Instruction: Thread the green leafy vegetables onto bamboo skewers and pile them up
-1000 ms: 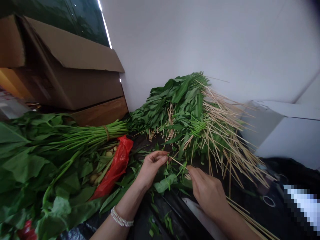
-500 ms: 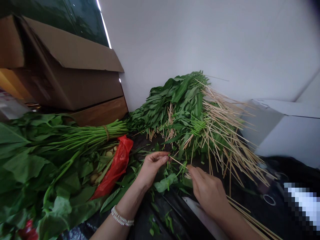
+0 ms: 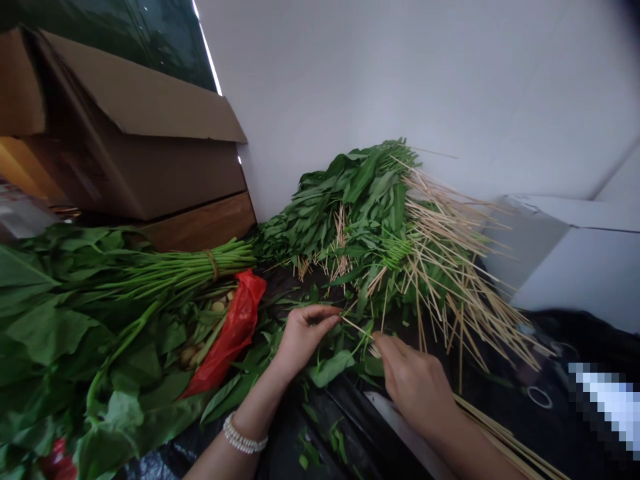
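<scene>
A thin bamboo skewer runs between my two hands, low in the middle of the view. My left hand, with a beaded bracelet at the wrist, pinches thumb and forefinger at the skewer's far tip. My right hand is closed round its near end, its fingertips partly hidden from me. A green stem with a leaf hangs by the skewer close to the right fingers. Just beyond, leafy greens threaded on skewers lie in a big pile, their bare sticks fanning to the right.
Left of my hands lies a tied bundle of green stems with broad leaves, beside a red plastic bag. An open cardboard box stands behind it. Black plastic covers the surface, with loose skewers at lower right. A white box stands right.
My left fingers have shifted slightly right along the skewer's tip, and the small green bit there no longer shows at the fingertips. My right hand has barely moved.
</scene>
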A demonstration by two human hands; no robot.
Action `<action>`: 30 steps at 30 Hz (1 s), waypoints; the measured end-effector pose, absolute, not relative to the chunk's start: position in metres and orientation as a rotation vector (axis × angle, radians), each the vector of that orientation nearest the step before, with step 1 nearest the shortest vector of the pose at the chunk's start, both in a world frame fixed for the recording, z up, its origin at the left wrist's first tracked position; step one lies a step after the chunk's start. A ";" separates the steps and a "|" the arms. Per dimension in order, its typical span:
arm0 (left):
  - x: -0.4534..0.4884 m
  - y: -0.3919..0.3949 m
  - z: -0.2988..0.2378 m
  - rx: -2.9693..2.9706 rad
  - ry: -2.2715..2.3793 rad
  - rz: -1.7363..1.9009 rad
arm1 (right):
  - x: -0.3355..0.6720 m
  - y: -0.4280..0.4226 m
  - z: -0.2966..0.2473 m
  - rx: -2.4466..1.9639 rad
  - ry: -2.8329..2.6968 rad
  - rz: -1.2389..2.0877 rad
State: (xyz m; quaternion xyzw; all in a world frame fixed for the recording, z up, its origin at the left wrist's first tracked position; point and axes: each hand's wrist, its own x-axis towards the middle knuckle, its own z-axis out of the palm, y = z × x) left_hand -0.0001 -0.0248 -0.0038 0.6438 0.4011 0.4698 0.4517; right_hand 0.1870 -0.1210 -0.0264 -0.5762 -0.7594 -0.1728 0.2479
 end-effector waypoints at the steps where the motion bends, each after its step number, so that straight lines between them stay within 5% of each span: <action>1: 0.000 -0.025 -0.004 1.591 0.987 1.154 | 0.187 -0.121 -0.027 -1.561 -2.067 -0.453; 30: 0.008 -0.036 -0.008 1.364 0.759 0.845 | 0.179 -0.122 -0.032 -1.513 -2.077 -0.306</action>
